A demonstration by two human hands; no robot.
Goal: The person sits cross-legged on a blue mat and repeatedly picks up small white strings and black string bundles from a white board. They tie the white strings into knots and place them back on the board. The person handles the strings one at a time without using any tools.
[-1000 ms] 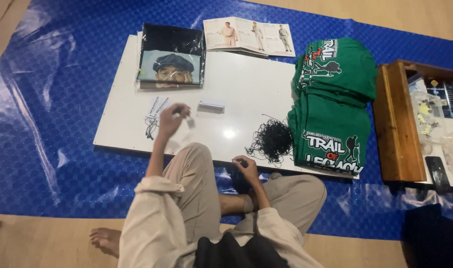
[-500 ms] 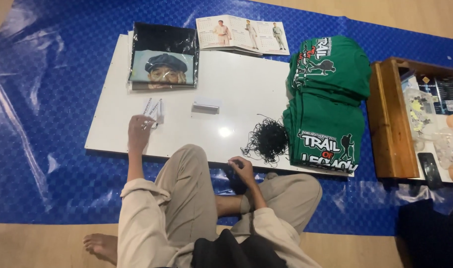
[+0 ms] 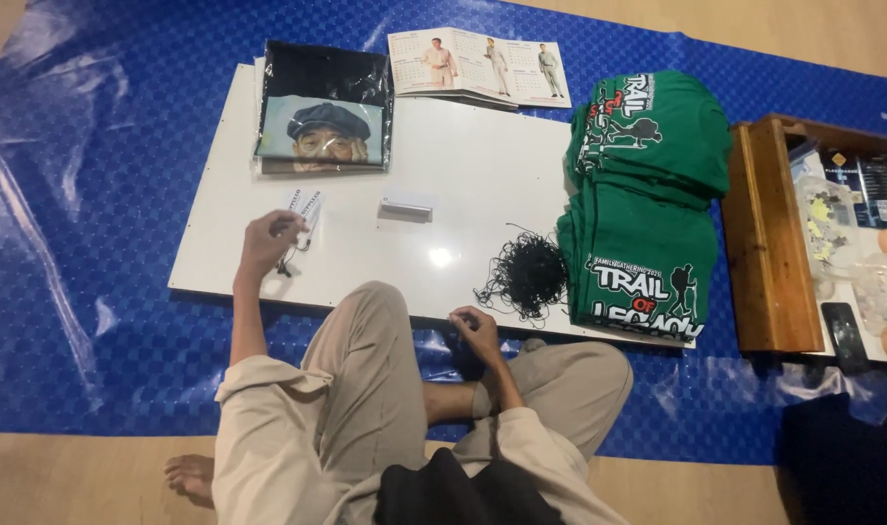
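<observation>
While the left hand (image 3: 266,243) rests on the white board (image 3: 482,165) with its fingers curled together, pinching a small paper tag (image 3: 305,209) with a thin dark string hanging off it, the right hand (image 3: 477,331) sits at the board's near edge, fingers bent and touching the rim just beside a tangle of black strings (image 3: 529,272); whether it grips a string I cannot tell. Judging by how things lie, the work looks early: only this small cluster of tags lies near the left hand, and the heap of strings is still full and knotted. The stack of green shirts (image 3: 647,194) at the right is soft, folded cotton with white and red print, and none shows a tag. A dark shirt in a glossy clear bag (image 3: 322,107) lies at the far edge, beside an open booklet (image 3: 477,66) of smooth paper. A small flat white box (image 3: 406,206) sits mid-board. Underneath spreads a shiny, dimpled blue tarp (image 3: 93,243); a wooden tray (image 3: 769,253) stands at the right.
</observation>
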